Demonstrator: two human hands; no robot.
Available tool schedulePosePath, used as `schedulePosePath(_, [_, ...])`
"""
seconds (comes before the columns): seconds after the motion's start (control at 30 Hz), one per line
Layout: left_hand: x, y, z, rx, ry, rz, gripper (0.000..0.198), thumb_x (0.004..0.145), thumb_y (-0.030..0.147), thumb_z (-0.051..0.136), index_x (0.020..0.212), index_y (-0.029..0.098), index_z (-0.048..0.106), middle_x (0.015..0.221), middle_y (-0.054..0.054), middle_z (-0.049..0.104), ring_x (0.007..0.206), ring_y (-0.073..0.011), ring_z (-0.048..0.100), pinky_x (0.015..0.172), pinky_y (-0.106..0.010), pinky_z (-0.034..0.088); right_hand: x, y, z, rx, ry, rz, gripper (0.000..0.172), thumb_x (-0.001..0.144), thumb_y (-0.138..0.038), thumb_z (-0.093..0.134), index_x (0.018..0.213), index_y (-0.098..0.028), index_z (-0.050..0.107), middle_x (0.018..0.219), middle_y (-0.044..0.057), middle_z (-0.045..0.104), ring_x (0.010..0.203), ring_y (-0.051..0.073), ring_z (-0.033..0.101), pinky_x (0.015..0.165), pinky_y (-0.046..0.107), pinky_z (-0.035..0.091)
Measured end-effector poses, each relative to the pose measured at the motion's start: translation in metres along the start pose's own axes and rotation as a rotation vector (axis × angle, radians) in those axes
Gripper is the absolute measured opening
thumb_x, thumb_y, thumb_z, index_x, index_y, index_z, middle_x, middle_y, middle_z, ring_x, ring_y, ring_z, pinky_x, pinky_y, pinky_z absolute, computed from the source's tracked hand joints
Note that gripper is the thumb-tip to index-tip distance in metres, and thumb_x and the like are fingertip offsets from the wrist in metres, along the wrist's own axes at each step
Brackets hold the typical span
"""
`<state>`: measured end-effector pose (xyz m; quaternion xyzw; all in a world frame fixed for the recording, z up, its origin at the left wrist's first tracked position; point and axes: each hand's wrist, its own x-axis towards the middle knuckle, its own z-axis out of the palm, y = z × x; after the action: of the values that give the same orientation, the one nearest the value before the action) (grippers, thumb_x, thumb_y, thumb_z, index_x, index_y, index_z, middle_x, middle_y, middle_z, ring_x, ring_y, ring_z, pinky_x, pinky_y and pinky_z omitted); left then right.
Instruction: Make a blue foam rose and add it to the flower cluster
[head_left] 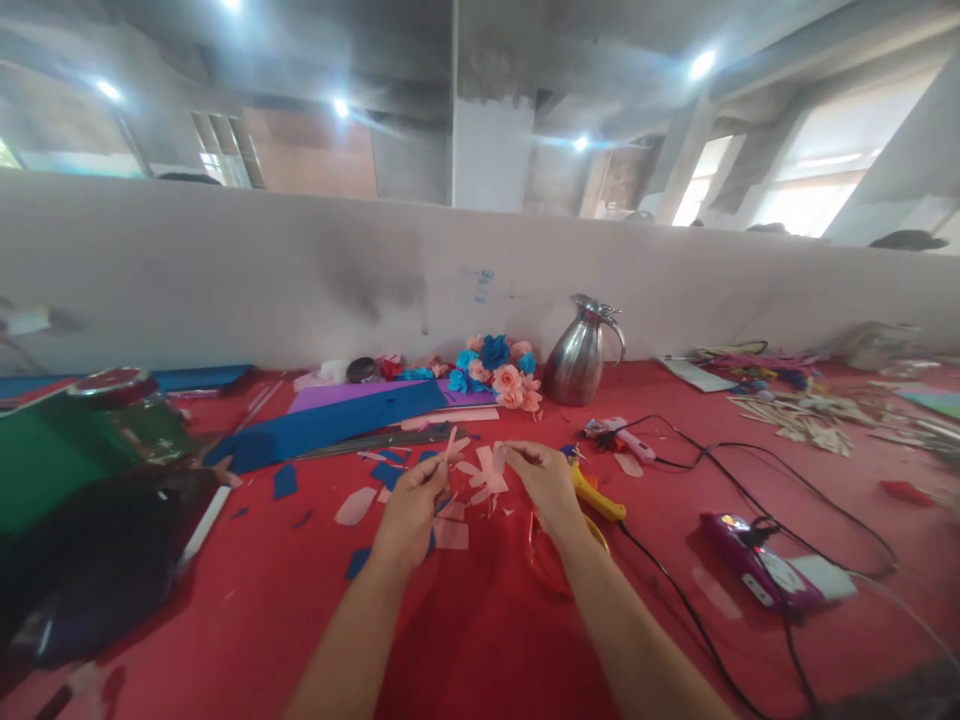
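Note:
My left hand (418, 500) is closed in a pinch on a narrow pale pink paper piece (452, 442), which points upward. Opposite it, my right hand (541, 482) pinches a small pale pink paper piece (499, 458) between thumb and fingertips. Between and just beyond my hands lies a pink petal-shaped paper cutout (480, 480). Pink paper scraps (451, 535) and blue paper scraps (285, 481) are scattered around my left hand. Beside my right wrist rests a yellow-handled glue gun (596, 495). A reddish-orange ring-like object (541, 555) is partly hidden under my right forearm.
A bunch of pink and blue paper flowers (499, 370) and a steel jug (577, 355) stand at the back. Blue paper sheets (330, 425) lie left. On the right are a purple power strip (761, 570), black cables (682, 580) and a pink-white tool (630, 440).

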<state>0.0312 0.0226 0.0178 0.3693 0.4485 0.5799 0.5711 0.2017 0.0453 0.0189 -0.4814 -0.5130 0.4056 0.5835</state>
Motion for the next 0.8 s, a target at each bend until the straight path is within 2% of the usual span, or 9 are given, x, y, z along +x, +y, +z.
schedulePosePath(0.13, [-0.003, 0.001, 0.005, -0.113, -0.001, -0.103, 0.037, 0.053, 0.031, 0.081, 0.084, 0.013, 0.069, 0.061, 0.003, 0.055, 0.054, -0.0059, 0.047, 0.053, -0.017, 0.038, -0.006, -0.001, 0.002, 0.121, 0.014, 0.026, 0.022, 0.066, -0.033, 0.069, 0.081, -0.020, 0.076, 0.082, 0.004, 0.075, 0.077, 0.020, 0.066, 0.076, 0.031, 0.047])
schedulePosePath(0.33, [-0.002, -0.007, 0.006, -0.165, -0.050, -0.127, 0.033, 0.051, 0.031, 0.084, 0.069, 0.015, 0.061, 0.060, 0.003, 0.058, 0.052, -0.0059, 0.050, 0.050, -0.016, 0.041, -0.009, -0.009, 0.006, 0.316, 0.021, 0.129, 0.023, 0.060, -0.035, 0.073, 0.075, -0.019, 0.076, 0.072, 0.004, 0.073, 0.066, 0.017, 0.063, 0.066, 0.028, 0.046])
schedulePosePath(0.63, [-0.006, -0.008, 0.014, -0.129, -0.051, -0.166, 0.036, 0.047, 0.029, 0.086, 0.071, 0.013, 0.065, 0.069, -0.002, 0.066, 0.058, -0.0087, 0.056, 0.051, -0.018, 0.042, -0.013, -0.011, 0.009, 0.303, 0.020, 0.156, 0.025, 0.063, -0.035, 0.071, 0.080, -0.017, 0.077, 0.066, 0.003, 0.071, 0.059, 0.013, 0.059, 0.057, 0.024, 0.040])
schedulePosePath(0.8, [-0.008, -0.012, 0.017, -0.145, -0.114, -0.175, 0.029, 0.053, 0.027, 0.084, 0.066, 0.014, 0.062, 0.057, 0.003, 0.058, 0.049, -0.0061, 0.050, 0.049, -0.018, 0.039, -0.015, -0.014, 0.011, 0.282, 0.049, 0.153, 0.025, 0.063, -0.036, 0.070, 0.078, -0.017, 0.076, 0.067, 0.003, 0.071, 0.060, 0.014, 0.058, 0.059, 0.025, 0.042])
